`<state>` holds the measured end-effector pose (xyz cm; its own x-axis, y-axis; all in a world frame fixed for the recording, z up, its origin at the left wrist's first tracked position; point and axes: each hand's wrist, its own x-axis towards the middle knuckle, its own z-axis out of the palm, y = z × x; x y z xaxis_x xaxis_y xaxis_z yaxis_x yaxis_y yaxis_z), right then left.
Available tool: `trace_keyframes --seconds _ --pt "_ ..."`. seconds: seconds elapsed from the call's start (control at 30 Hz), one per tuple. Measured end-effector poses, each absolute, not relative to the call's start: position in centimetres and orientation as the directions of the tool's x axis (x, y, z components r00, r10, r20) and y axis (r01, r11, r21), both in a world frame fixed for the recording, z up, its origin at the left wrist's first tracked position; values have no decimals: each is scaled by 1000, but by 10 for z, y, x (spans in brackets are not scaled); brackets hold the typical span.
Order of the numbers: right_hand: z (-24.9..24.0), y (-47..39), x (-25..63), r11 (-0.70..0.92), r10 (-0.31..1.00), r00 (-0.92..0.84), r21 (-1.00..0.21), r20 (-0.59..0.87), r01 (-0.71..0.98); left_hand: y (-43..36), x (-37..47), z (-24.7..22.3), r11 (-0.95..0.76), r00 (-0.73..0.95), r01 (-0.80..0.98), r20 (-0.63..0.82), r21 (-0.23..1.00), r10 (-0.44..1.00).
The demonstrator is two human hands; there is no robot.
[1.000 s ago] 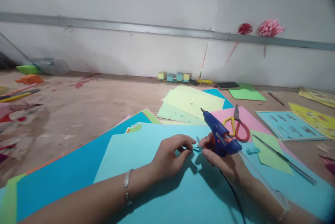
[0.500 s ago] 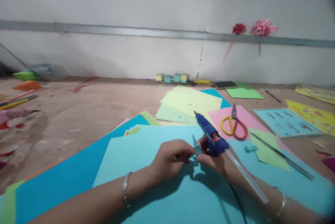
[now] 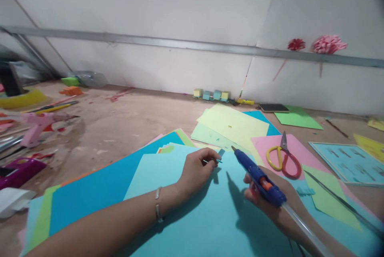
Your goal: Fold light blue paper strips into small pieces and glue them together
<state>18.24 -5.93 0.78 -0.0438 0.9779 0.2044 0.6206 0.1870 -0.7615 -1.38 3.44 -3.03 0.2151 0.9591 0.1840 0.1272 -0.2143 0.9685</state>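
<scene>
Over the light blue paper, my left hand pinches a small blue paper piece between thumb and fingertips. My right hand is wrapped around a blue glue gun, its nozzle pointing up and left, with a clear glue stick out of the back. A gap separates the nozzle from my left fingertips. Scissors with one yellow and one red handle lie on pink paper, right of the gun. Small blue folded pieces rest beside my right hand.
At the left are a pink glue gun, a purple tool, a white block and yellow tape. Small yellow and blue blocks and a phone lie near the wall. Tweezers lie at the right.
My hands have moved apart; the right one, with the glue gun, has shifted right and down. The small blue piece is now in my left fingers alone. The view has turned left.
</scene>
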Motion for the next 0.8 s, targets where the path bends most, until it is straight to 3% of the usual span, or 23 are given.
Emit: trace_keyframes --seconds 0.1,0.17,0.37,0.8 --pt "6 -60 179 41 996 -90 -837 -10 546 35 -15 -29 -273 221 168 233 947 947" --pt "5 -60 178 1 992 -105 -845 -65 534 35 -16 -29 -308 232 188 263 933 937" --pt "11 -61 170 -51 997 -15 -843 -70 536 33 -17 -28 -405 274 218 343 888 899" --pt "7 -61 170 -68 997 -1 -842 -82 536 32 -17 -28 -484 325 262 396 835 859"
